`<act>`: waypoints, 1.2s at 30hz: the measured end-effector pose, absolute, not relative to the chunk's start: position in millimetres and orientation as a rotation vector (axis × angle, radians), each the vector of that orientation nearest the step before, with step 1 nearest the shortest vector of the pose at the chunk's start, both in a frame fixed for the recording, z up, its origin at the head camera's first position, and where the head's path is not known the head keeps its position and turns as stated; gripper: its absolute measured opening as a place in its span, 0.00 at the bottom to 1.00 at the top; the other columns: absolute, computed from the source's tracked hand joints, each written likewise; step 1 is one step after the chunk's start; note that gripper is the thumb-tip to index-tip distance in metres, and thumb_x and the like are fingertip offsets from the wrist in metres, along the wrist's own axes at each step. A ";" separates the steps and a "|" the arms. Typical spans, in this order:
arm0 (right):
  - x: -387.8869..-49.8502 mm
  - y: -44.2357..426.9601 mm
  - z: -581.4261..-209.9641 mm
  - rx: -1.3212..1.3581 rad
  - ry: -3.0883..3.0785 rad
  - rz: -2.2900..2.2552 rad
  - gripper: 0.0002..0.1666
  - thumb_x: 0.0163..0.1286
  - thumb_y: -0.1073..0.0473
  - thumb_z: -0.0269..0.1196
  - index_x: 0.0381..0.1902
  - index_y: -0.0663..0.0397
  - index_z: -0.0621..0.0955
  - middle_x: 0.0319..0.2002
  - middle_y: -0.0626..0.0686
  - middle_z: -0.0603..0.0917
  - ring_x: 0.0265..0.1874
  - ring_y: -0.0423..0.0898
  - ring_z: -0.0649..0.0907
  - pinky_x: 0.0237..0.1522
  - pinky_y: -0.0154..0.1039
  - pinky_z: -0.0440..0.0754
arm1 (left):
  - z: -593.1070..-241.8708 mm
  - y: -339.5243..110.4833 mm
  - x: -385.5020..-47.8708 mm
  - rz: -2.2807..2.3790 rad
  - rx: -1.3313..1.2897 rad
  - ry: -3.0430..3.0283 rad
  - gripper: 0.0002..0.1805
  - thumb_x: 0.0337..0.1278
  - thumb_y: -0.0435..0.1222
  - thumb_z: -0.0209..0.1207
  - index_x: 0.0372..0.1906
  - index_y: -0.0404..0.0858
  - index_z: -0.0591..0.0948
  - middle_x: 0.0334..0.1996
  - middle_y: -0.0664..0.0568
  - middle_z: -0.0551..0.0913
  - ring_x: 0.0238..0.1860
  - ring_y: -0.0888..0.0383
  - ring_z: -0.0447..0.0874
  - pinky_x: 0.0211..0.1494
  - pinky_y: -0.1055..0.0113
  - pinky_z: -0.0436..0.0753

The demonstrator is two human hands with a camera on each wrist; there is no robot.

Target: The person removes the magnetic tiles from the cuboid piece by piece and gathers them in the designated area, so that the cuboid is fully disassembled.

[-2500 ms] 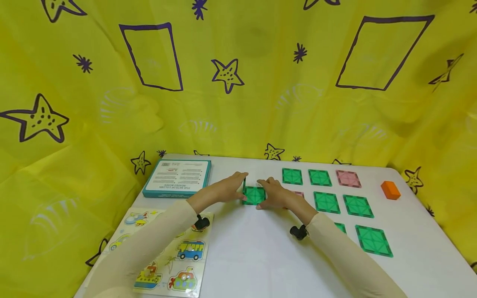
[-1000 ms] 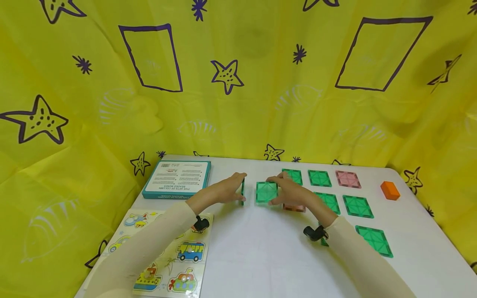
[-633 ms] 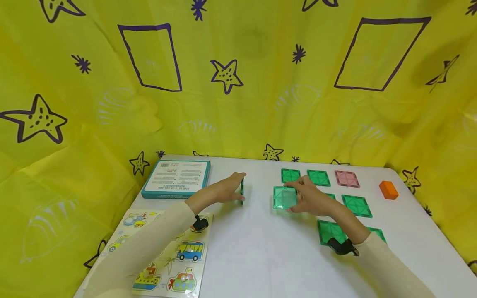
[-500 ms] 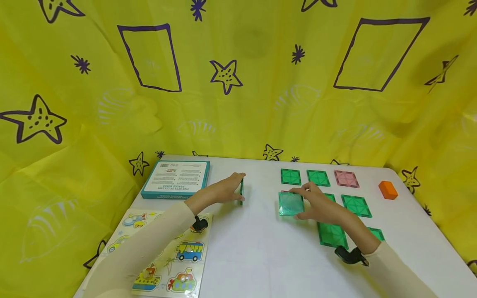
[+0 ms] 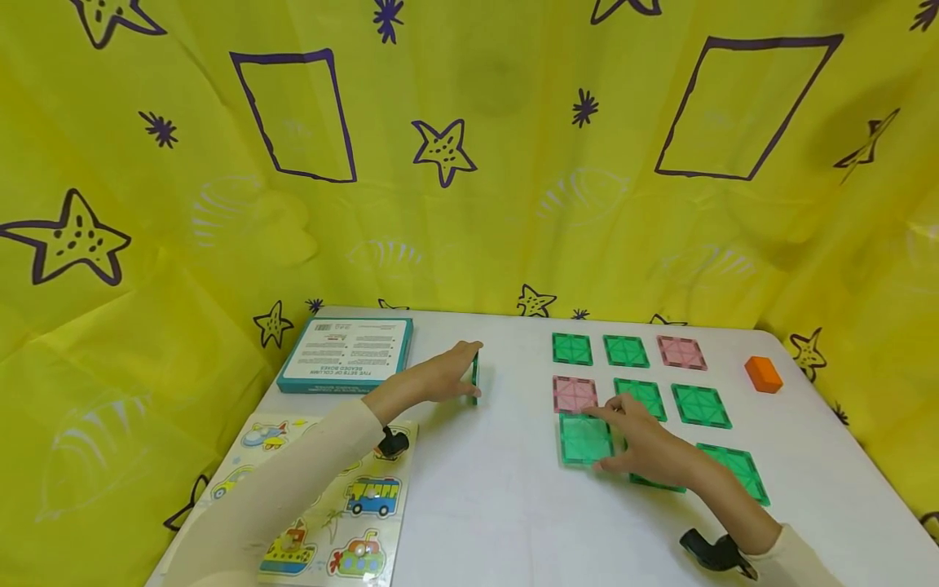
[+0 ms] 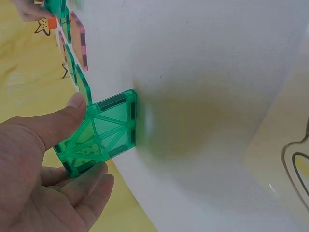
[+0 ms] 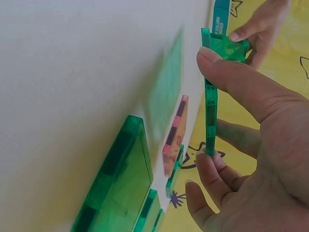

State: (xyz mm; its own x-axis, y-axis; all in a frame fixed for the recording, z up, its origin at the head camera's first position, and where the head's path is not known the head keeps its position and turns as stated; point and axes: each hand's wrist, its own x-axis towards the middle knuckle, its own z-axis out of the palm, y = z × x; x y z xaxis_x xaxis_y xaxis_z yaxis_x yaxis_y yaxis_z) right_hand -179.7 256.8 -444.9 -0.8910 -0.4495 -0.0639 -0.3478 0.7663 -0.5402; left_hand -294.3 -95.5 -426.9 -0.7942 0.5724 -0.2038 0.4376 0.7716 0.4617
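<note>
My left hand (image 5: 440,373) pinches a green magnetic tile (image 6: 104,130) between thumb and fingers. That tile stands on edge, one side at the white tabletop, and shows edge-on in the head view. My right hand (image 5: 645,444) holds another green magnetic tile (image 5: 585,440) by its right part, thumb and fingertips on opposite edges. In the right wrist view this held tile (image 7: 211,111) is raised off the table, its green-tinted shadow falling on the surface. From the head it appears just in front of a pink tile (image 5: 575,395) lying flat. The right hand partly covers a green tile lying behind it.
Several green tiles and a second pink tile (image 5: 681,352) lie flat in rows at the right. An orange block (image 5: 764,374) sits beyond them. On the left are a teal-edged box (image 5: 345,355) and a vehicle peg puzzle board (image 5: 385,523). A yellow curtain (image 5: 506,228) hangs behind.
My right hand has carried its green tile from beside the left hand's tile to the right and nearer me, uncovering the pink tile. The left hand has stayed in place.
</note>
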 end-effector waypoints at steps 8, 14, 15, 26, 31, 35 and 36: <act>-174.9 256.4 -450.2 -0.632 2.777 -0.803 0.51 0.57 0.46 0.82 0.75 0.53 0.75 0.59 0.59 0.71 0.54 0.53 0.71 0.49 0.49 0.79 | -427.3 -94.8 -294.3 0.561 0.770 2.634 0.48 0.75 0.43 0.65 0.84 0.31 0.50 0.82 0.34 0.55 0.83 0.43 0.57 0.83 0.51 0.60; -172.1 255.1 -458.1 -0.604 2.789 -0.802 0.53 0.55 0.45 0.83 0.75 0.49 0.74 0.56 0.56 0.73 0.54 0.53 0.72 0.48 0.50 0.79 | -428.1 -94.9 -294.2 0.561 0.754 2.634 0.48 0.75 0.43 0.64 0.85 0.32 0.50 0.83 0.35 0.54 0.83 0.43 0.55 0.84 0.52 0.59; -171.7 254.6 -459.2 -0.597 2.797 -0.795 0.52 0.55 0.45 0.84 0.74 0.49 0.74 0.57 0.56 0.73 0.55 0.53 0.72 0.50 0.52 0.80 | -427.9 -95.0 -294.1 0.562 0.752 2.634 0.48 0.75 0.43 0.64 0.85 0.32 0.50 0.83 0.35 0.53 0.83 0.43 0.55 0.84 0.52 0.59; -169.6 250.2 -465.1 -0.576 2.847 -0.696 0.30 0.56 0.43 0.82 0.50 0.43 0.80 0.53 0.53 0.77 0.50 0.52 0.74 0.47 0.53 0.78 | -428.8 -94.9 -294.6 0.558 0.771 2.637 0.48 0.75 0.43 0.65 0.85 0.32 0.50 0.83 0.35 0.54 0.83 0.43 0.55 0.84 0.52 0.59; -169.8 250.1 -463.9 -0.563 2.834 -0.692 0.30 0.54 0.42 0.83 0.48 0.41 0.80 0.57 0.55 0.76 0.51 0.53 0.73 0.48 0.56 0.79 | -429.6 -95.1 -295.3 0.568 0.787 2.634 0.48 0.75 0.42 0.65 0.85 0.31 0.50 0.83 0.35 0.54 0.83 0.43 0.55 0.84 0.52 0.58; -169.2 249.7 -462.0 -0.552 2.833 -0.687 0.30 0.53 0.43 0.83 0.48 0.41 0.80 0.58 0.55 0.75 0.52 0.55 0.73 0.48 0.58 0.79 | -429.1 -95.1 -295.2 0.576 0.796 2.634 0.48 0.75 0.42 0.65 0.84 0.30 0.50 0.82 0.34 0.55 0.83 0.43 0.56 0.84 0.52 0.59; -169.1 249.6 -461.5 -0.549 2.833 -0.685 0.30 0.53 0.43 0.83 0.48 0.41 0.80 0.58 0.55 0.75 0.52 0.55 0.73 0.48 0.58 0.79 | -429.0 -95.1 -295.1 0.576 0.800 2.635 0.48 0.75 0.42 0.65 0.84 0.30 0.50 0.82 0.34 0.55 0.83 0.43 0.57 0.84 0.52 0.59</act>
